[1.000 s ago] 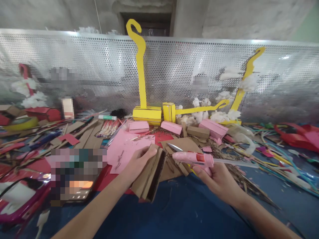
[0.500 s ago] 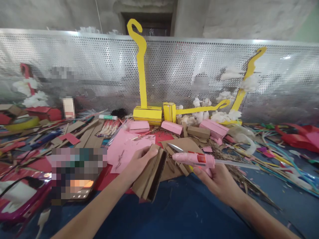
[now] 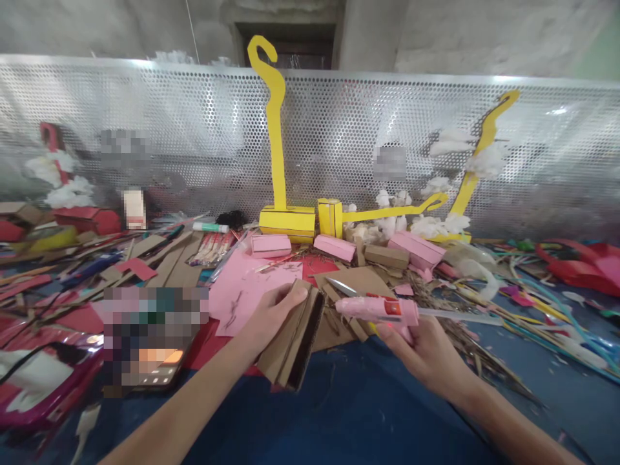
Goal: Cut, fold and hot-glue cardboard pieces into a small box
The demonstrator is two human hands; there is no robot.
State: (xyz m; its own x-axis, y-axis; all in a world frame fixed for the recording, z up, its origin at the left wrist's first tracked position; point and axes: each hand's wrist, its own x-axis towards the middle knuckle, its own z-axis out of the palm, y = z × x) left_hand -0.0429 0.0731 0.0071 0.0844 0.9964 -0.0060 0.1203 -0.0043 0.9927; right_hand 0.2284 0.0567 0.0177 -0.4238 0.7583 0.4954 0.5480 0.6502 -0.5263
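Over the blue table, my left hand is partly closed on a folded piece of brown cardboard, thumb across its upper part, the other fingers mostly hidden; my right hand is curled round the handle of a pink glue gun, a translucent glue stick jutting from its back; the cardboard lies between my hands, slanting with its lower end towards me, and I cannot tell whether it touches the table; the glue gun points leftward at the cardboard's edge, near but apart from it; both forearms reach forward and inward from the lower corners, my right thumb lying just below the barrel.
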